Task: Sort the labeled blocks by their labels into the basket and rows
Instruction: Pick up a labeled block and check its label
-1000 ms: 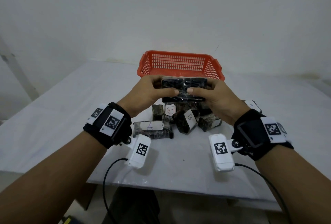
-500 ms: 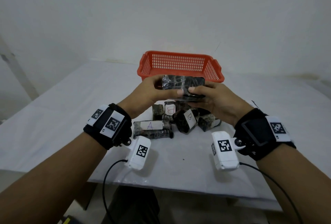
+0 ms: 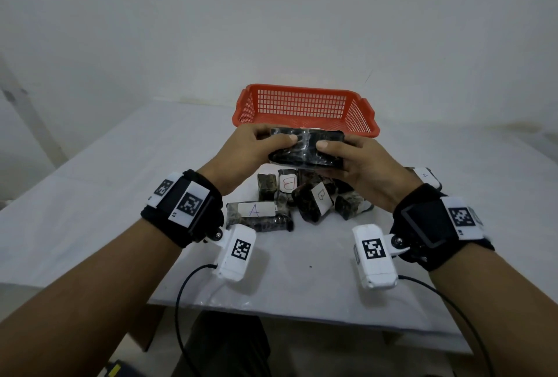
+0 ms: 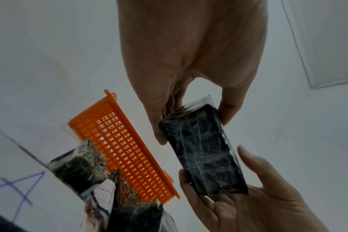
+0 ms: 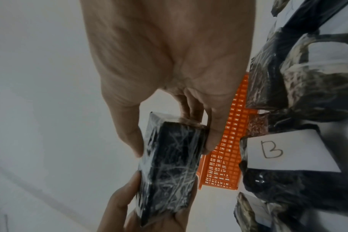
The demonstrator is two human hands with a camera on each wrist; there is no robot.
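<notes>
head view showed the left hand [image 3: 250,150] and right hand [image 3: 359,165] each pinching an end of a wrapped block [image 3: 306,150] above the pile, before the basket [image 3: 305,105]; label unseen, so turning it to read seemed next.

Glossy, seemingly film-wrapped block [image 3: 306,150]

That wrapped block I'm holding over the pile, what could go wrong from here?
1. No label shows on the wrapped block in any view, so it may get sorted wrongly unless turned over.
2. The left hand and right hand hold it only by its ends; the glossy wrap could slip.
3. If it drops, it may knock the leaning B block below.
</notes>
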